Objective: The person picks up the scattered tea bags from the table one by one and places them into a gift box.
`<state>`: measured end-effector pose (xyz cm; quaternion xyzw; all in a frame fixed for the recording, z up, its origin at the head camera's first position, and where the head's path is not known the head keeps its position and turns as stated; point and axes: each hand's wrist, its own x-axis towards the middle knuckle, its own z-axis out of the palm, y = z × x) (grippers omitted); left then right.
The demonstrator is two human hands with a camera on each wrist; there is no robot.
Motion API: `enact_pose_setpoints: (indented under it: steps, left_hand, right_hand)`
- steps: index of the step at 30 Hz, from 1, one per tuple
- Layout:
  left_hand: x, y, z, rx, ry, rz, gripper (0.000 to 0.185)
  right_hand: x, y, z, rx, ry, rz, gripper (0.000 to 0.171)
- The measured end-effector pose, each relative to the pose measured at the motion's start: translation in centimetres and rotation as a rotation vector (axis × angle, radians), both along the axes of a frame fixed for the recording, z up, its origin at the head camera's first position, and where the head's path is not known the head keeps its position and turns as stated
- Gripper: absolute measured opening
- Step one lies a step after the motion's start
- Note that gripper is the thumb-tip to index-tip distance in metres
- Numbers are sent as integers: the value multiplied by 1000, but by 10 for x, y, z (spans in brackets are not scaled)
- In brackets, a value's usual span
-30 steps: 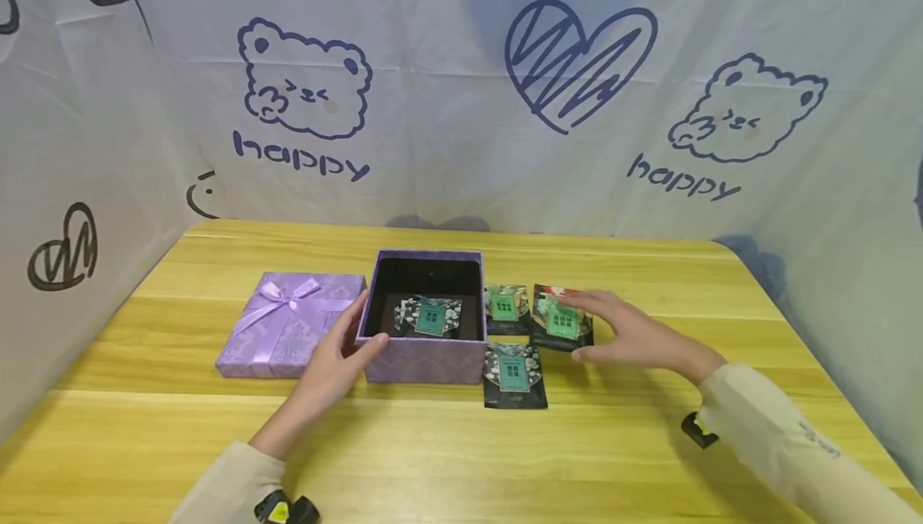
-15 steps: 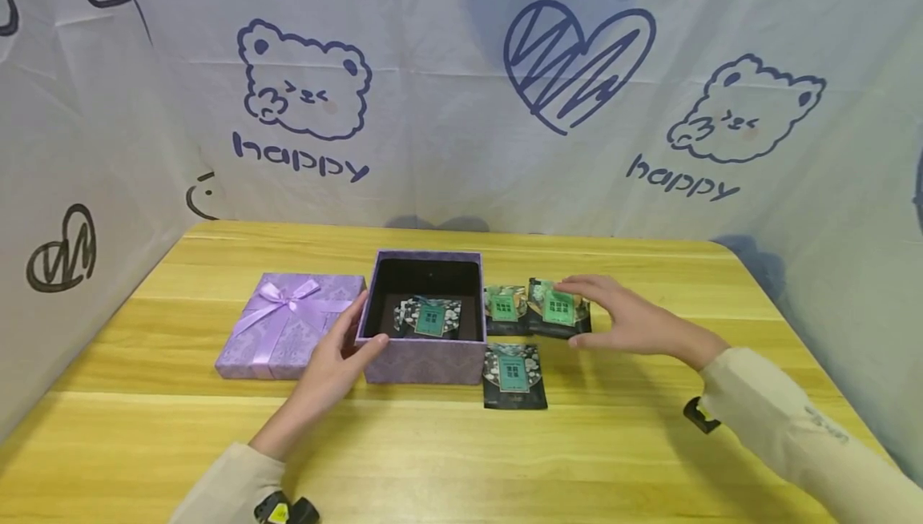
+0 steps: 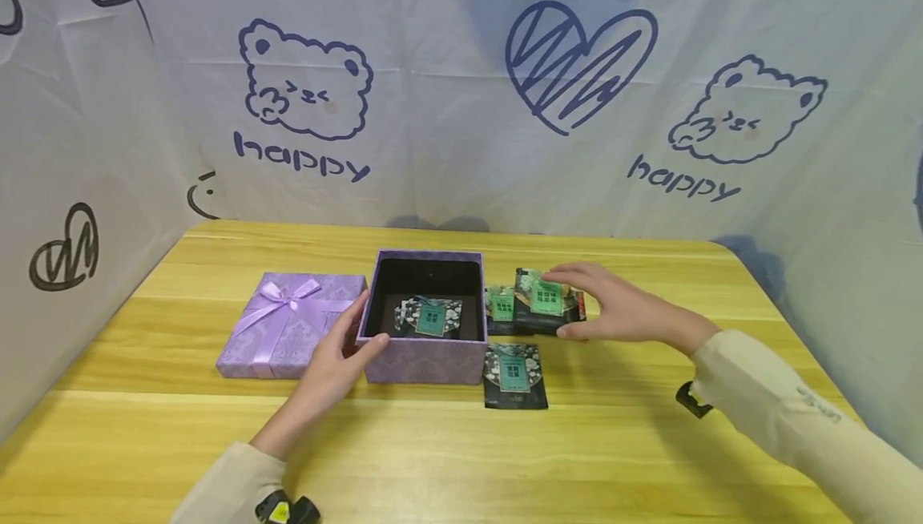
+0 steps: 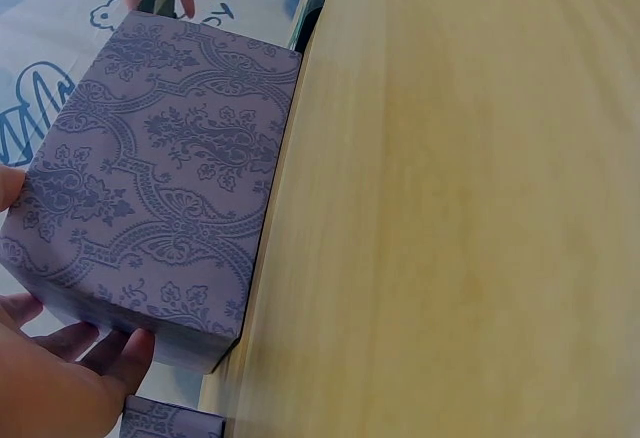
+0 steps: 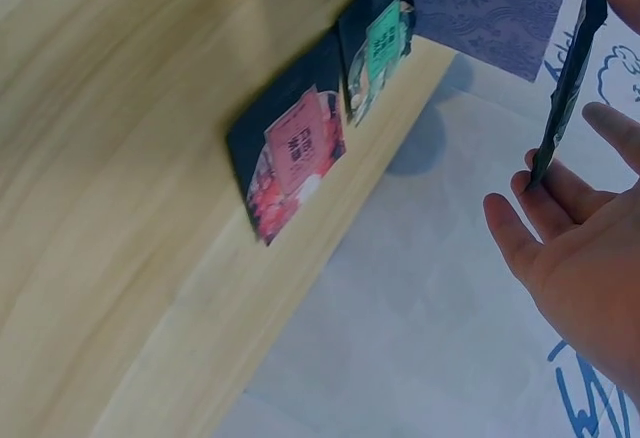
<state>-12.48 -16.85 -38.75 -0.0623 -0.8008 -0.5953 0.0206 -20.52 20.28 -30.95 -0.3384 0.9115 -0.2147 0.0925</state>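
Wooden yellow table (image 3: 649, 444): one dark sachet (image 3: 429, 317) lies in the open purple patterned gift box (image 3: 425, 360) steadied by the left hand (image 3: 333, 364), the right hand (image 3: 620, 312) pinches a green-labelled dark sachet (image 3: 546, 304) just above the table, and three sachets seem left.

The lifted sachet (image 3: 546, 297) hides the pink-labelled packet (image 5: 290, 151) from the head view, its print seemingly unreadable.
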Motion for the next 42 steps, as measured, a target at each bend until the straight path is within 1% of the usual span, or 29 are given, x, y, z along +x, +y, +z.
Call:
enact_pose_setpoints:
  steps: [5,13,18,23,29,34,38,42]
  left_hand:
    - [0,0,0,-1,5,0,69]
    - [0,-1,0,-2,6,1,70]
    - [0,-1,-1,-3,5,4,70]
    - [0,-1,-1,-14,-2,3,70]
    - [0,-1,-1,-16,-6,4,70]
    - [-1,-1,0,-25,-14,9,71]
    - [-1,-1,0,-25,-16,8,71]
    - [0,-1,1,-15,-14,3,71]
  right_hand:
    - [-1,-8,5,7,-16,3,75]
    - [-1,-21,12,-1,-32,31,76]
    - [2,-34,18,-30,-71,36,77]
    - [3,-47,23,-51,-68,35,78]
    - [-3,-56,27,-44,-74,66,78]
    - [-9,-62,29,-35,-98,84,78]
    - [-11,-69,30,-37,-130,103,77]
    - [-10,-78,30,-31,-140,135,77]
